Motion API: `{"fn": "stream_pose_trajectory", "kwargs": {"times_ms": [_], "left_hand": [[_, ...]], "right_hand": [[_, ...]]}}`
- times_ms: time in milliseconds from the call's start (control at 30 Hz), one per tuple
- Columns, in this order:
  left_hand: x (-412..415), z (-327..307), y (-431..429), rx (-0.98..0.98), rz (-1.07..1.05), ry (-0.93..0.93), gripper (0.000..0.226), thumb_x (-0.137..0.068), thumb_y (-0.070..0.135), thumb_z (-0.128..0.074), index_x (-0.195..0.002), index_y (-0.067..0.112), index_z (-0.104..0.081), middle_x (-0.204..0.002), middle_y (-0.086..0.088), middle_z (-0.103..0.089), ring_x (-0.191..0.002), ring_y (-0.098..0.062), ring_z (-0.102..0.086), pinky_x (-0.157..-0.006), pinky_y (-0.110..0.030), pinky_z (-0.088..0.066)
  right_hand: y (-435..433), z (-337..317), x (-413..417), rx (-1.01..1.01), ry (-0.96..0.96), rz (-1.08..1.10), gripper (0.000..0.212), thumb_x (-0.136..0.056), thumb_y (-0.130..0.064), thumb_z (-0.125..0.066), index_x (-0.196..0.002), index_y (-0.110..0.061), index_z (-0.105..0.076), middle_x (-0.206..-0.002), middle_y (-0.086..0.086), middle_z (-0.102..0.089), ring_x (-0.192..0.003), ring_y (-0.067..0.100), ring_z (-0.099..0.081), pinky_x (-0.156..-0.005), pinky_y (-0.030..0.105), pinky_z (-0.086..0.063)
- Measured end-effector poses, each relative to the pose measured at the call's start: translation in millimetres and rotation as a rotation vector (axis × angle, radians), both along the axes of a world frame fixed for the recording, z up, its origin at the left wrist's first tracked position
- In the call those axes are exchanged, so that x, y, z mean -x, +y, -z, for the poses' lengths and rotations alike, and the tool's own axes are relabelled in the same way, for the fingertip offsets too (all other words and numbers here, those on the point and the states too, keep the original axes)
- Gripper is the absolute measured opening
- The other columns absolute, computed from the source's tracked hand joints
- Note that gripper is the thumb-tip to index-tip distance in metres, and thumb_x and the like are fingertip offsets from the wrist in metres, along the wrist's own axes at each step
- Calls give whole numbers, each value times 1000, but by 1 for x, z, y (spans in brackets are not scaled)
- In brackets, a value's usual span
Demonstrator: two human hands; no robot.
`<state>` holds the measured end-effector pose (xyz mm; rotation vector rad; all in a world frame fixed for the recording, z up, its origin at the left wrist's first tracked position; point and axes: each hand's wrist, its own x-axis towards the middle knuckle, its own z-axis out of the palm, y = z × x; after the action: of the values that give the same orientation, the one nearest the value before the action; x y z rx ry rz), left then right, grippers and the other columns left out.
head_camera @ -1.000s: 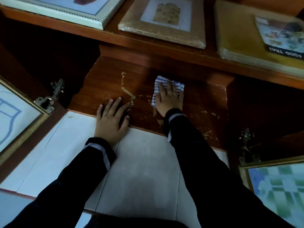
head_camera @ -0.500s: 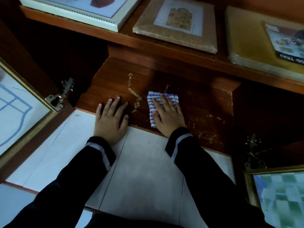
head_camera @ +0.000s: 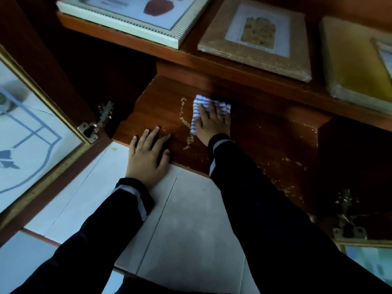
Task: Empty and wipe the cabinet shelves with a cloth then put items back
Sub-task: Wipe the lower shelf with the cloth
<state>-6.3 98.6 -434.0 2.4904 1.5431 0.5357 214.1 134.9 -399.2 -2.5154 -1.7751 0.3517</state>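
flat right hand (head_camera: 213, 124) — on striped cloth (head_camera: 197, 102)

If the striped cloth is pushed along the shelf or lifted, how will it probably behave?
Probably floppy: the striped cloth lies folded and rumpled under the right hand. Likely light, as thin fabric. Pushed flat, it should slide over the shelf, perhaps bunching.

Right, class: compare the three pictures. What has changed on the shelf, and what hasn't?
The right hand, pressing the striped cloth flat, drew it toward the front edge of the shelf, then pushed it back deeper. The left hand stayed flat at that edge.
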Motion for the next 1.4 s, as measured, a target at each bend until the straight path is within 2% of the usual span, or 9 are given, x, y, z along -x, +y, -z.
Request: {"fn": "stream_pose_trajectory", "kwargs": {"times_ms": [267,367,567,867,967,1067,1300,1400], "left_hand": [[1,1,-2,-23,2,-30,56,-95,46,-30,-142,24,-52,-155,-6,-40,-145,-29,-32,-118,-51,-16],[3,2,-5,-27,-6,-31,57,-95,45,-29,-143,23,-51,-156,-7,-38,-146,-30,-31,-119,-50,-15],[0,0,-5,-10,-57,-36,60,-95,46,-27,-147,22,-46,-158,-7,-35,-148,-30,-27,-120,-50,-11],[-1,1,-1,12,-75,-23,61,-94,46,-27,-147,24,-44,-159,-4,-32,-149,-27,-22,-121,-46,-5],[-1,2,0,-4,-74,-28,60,-93,46,-28,-145,23,-47,-158,-4,-35,-148,-27,-25,-120,-47,-7],[-1,2,0,-43,-108,4,56,-94,45,-30,-143,25,-50,-157,-5,-38,-148,-28,-27,-119,-52,-1],[-1,4,-1,-53,-156,-11,58,-93,45,-29,-143,23,-50,-156,-7,-38,-147,-28,-28,-119,-54,-4],[-1,2,-2,-53,-155,-11,59,-94,45,-29,-144,22,-49,-156,-7,-38,-147,-28,-28,-119,-55,-3]], "right_hand": [[-41,8,26,-129,-47,-193,55,-102,-42,-26,-155,-35,-14,-164,-4,-2,-150,15,2,-120,44,4],[-58,10,17,-141,-79,-205,57,-99,-45,-21,-155,-37,-14,-164,-5,-4,-150,14,-1,-120,43,2],[-51,8,-7,-106,-65,-94,55,-102,-43,-24,-155,-35,-12,-164,-3,-2,-150,16,0,-121,45,2],[14,-3,-15,-13,-3,58,56,-102,-44,-18,-156,-34,-5,-164,-3,6,-150,21,5,-120,48,4],[27,-3,-3,-6,6,14,55,-102,-43,-18,-155,-34,-6,-164,-3,6,-150,20,5,-120,48,5],[24,1,12,-60,-4,-74,55,-101,-42,-22,-155,-35,-13,-164,-3,1,-150,17,4,-120,47,4],[-25,6,30,-154,-66,-205,55,-101,-41,-29,-154,-34,-17,-164,-2,-6,-150,17,-4,-120,43,2],[-48,9,23,-161,-82,-204,55,-100,-43,-25,-155,-35,-17,-164,-3,-7,-150,16,-4,-121,43,0]]}}
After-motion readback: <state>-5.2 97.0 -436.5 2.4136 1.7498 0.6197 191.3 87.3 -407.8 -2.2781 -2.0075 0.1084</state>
